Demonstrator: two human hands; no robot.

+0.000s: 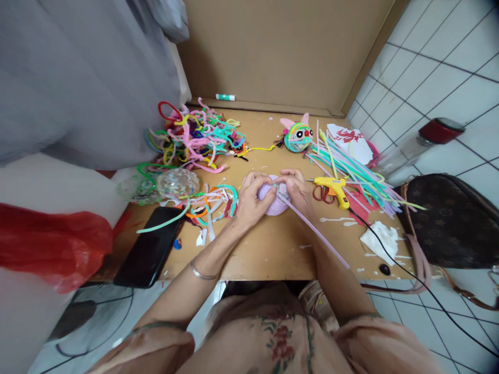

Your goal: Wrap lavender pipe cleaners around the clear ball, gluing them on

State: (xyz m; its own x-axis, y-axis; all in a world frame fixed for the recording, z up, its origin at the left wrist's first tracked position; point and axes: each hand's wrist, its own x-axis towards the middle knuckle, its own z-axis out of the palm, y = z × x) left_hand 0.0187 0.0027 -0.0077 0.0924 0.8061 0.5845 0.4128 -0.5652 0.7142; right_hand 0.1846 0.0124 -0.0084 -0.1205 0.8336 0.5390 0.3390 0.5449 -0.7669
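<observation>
Both hands meet over the middle of the table around a round lilac ball that looks wrapped in pipe cleaners. My left hand is closed on the ball's left side, thumb and fingertips at its top. My right hand pinches at the upper right of the ball. From between the hands a long lilac pipe cleaner runs down over my right forearm. Small details under the fingertips are hidden. Just right of my right hand lies a yellow hot glue gun, nozzle toward the hand.
A tangled pile of pipe cleaners lies back left. At the back stands a decorated ball with ears; right of it are straight pipe cleaners. Also about: red-handled scissors, a phone, a brown bag, a bottle and the gun's cord.
</observation>
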